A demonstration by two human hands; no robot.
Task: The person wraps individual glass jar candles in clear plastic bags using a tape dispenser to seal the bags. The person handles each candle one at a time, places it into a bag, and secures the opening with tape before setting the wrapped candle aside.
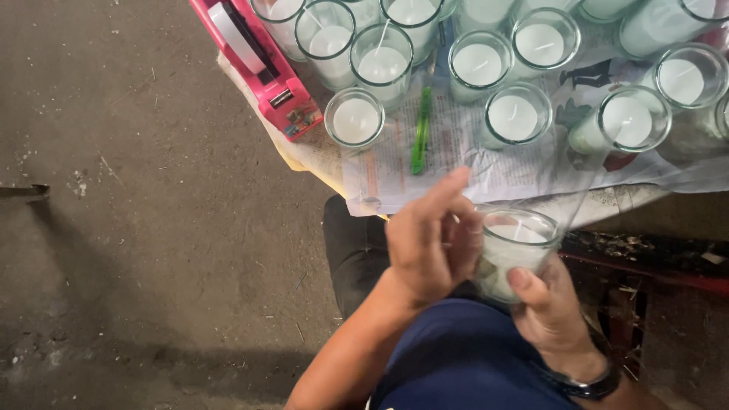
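Observation:
A clear glass cup filled with white wax and a wick, the held glass candle point(514, 250), sits just above my lap, loosely covered by clear plastic film. My right hand point(553, 310), with a dark watch on the wrist, grips it from below, thumb on its side. My left hand point(433, 239) is against the candle's left side, fingers curled and pinching at the film near the rim.
Several more glass candles point(355, 118) stand on a newspaper-covered table point(448, 163) ahead. A pink tape dispenser point(262, 64) lies at the table's left edge, and a green cutter point(420, 133) lies among the candles. Bare concrete floor point(137, 228) spreads to the left.

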